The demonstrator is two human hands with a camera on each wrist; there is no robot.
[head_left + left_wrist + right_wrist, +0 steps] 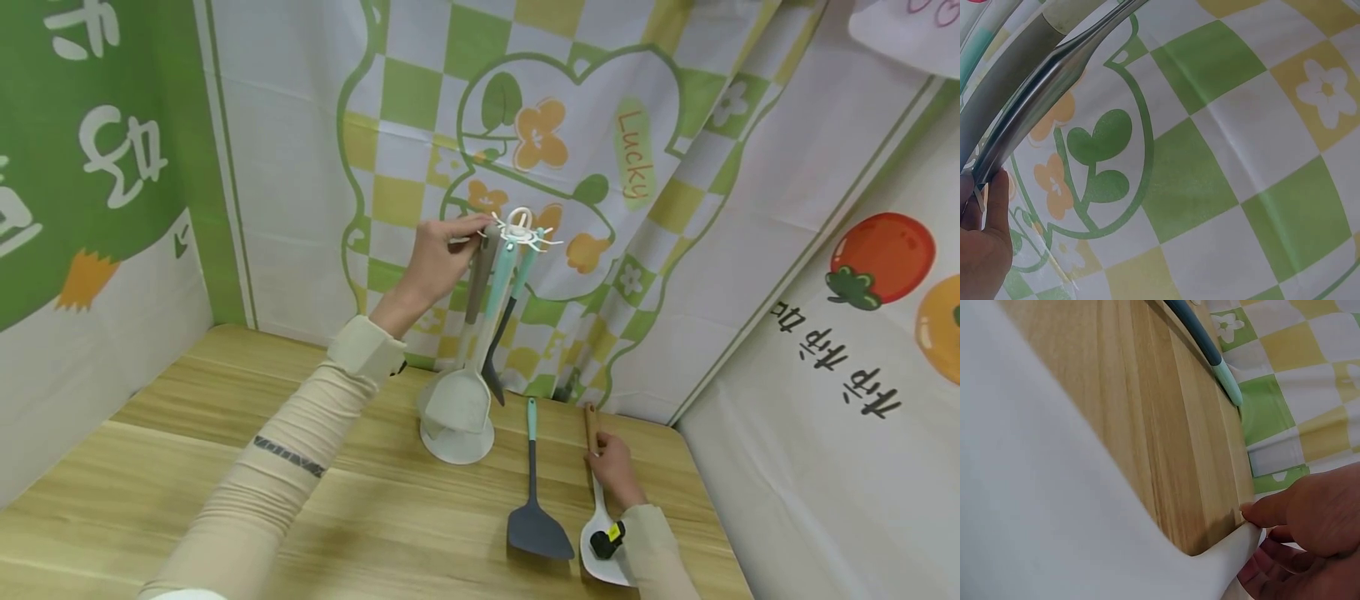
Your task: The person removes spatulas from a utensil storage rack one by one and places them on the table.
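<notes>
A white utensil rack [519, 233] with a ring of hooks at its top stands on the table. My left hand [442, 258] is up at the hooks, its thumb and fingers pinching the end of a metal handle [1038, 94]; the head of that utensil is out of view. Beside it hangs a grey handle [481, 275]. My right hand [617, 467] grips a white spatula [597, 521] with a wooden handle by its shaft, low over the table at the right. The wrist camera covers part of its blade.
Utensils with mint-green handles [501, 279] hang from the rack, above its round white base [457, 446]. A dark grey turner [538, 532] lies left of my right hand on the wooden table [360, 517]. A checked curtain [408, 92] hangs close behind the rack.
</notes>
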